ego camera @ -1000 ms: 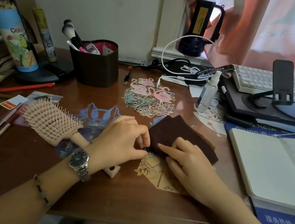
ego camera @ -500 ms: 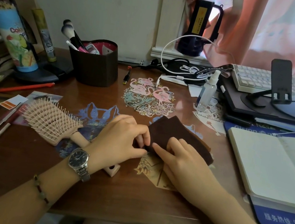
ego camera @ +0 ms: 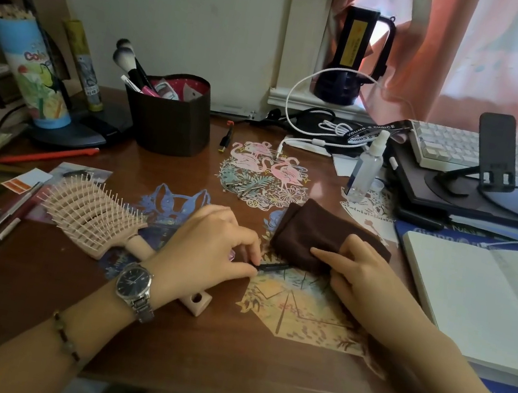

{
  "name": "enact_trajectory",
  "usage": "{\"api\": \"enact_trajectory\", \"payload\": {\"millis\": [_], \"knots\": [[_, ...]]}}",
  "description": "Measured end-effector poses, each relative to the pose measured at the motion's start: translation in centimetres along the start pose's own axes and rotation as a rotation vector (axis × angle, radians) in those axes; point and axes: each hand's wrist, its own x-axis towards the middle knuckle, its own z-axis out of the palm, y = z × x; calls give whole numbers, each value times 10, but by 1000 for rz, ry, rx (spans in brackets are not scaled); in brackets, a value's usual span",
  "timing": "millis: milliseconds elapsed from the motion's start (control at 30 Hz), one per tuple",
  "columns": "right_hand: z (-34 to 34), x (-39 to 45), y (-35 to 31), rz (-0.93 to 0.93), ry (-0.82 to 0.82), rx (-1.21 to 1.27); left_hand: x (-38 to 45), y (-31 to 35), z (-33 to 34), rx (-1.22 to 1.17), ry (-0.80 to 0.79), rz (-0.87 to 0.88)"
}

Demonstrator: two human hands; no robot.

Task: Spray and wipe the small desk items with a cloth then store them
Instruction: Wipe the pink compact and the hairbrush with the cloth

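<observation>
Brown wood of my desk (ego camera: 207,352) is showing between paper cutouts, and I am sitting close against its front edge. My left hand (ego camera: 207,249) is pinching one end of a thin black stick (ego camera: 273,267) between thumb and fingertips, low over the desk. My right hand (ego camera: 358,271) is pressing the folded brown cloth (ego camera: 309,235) down, fingers curling onto its near edge, beside the stick's other end. Farther back, the small spray bottle (ego camera: 367,166) is standing upright. A pink hairbrush (ego camera: 92,220) is lying to my left, its handle running under my wrist.
</observation>
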Motion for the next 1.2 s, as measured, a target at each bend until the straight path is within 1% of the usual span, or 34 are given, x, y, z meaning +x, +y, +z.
{"api": "enact_trajectory", "payload": {"millis": [100,200,333,600,767,900,1000,1100,1200], "knots": [[-3,2,5,108,-30,221,0,-3,-2,-28,-20,2],[-2,5,9,146,-37,293,0,-2,-3,-94,-30,-40],[-2,6,10,151,-48,313,0,-3,-2,-132,-47,-40],[0,6,11,155,-39,328,0,-2,-2,32,-23,31],[0,5,11,147,-36,319,0,0,-3,-9,-47,-5],[-1,4,9,135,-44,302,-4,1,-5,-36,-25,-40],[-1,3,7,127,-33,286,-2,4,-5,44,14,-56],[-1,2,5,97,-19,246,0,5,-3,112,11,-57],[0,0,3,74,-11,211,1,5,-2,103,6,-47]]}}
